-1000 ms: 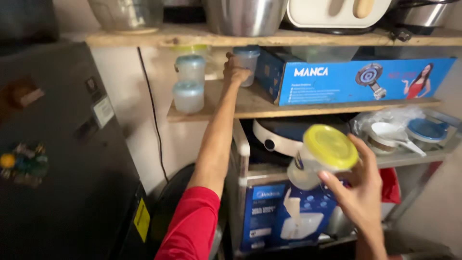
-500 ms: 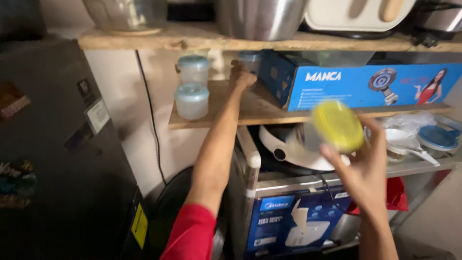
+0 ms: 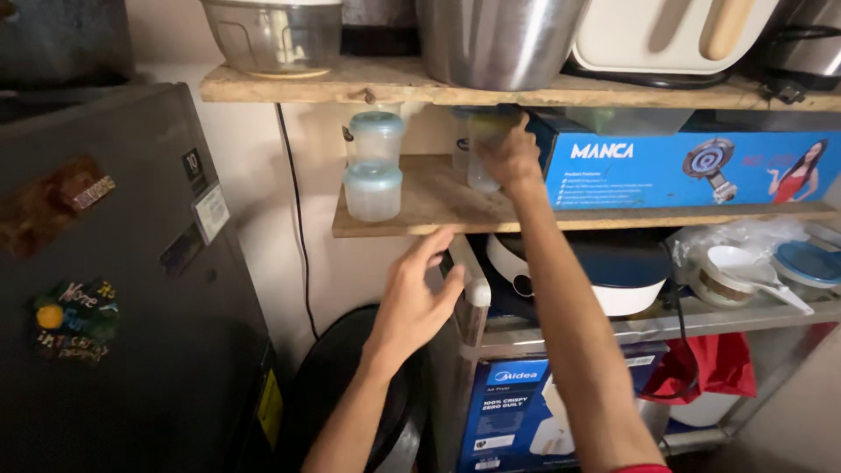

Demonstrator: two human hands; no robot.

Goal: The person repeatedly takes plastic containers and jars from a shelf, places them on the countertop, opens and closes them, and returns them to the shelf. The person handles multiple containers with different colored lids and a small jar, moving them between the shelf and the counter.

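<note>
- Right hand (image 3: pixel 511 158) was raised to the wooden shelf (image 3: pixel 420 208), fingers closed round a clear jar (image 3: pixel 480 175) with a yellowish lid.
- The jar stood upright on the shelf, towards the back and near its middle.
- Left hand (image 3: pixel 416 302) was below the shelf's front edge, open wide with fingers spread, holding nothing.
- Two stacked tubs (image 3: pixel 374 171) with pale blue lids stood on the shelf's left part, apart from the jar.
- A blue box (image 3: pixel 683 166) lay on the shelf's right part, just beside the right hand.
</note>
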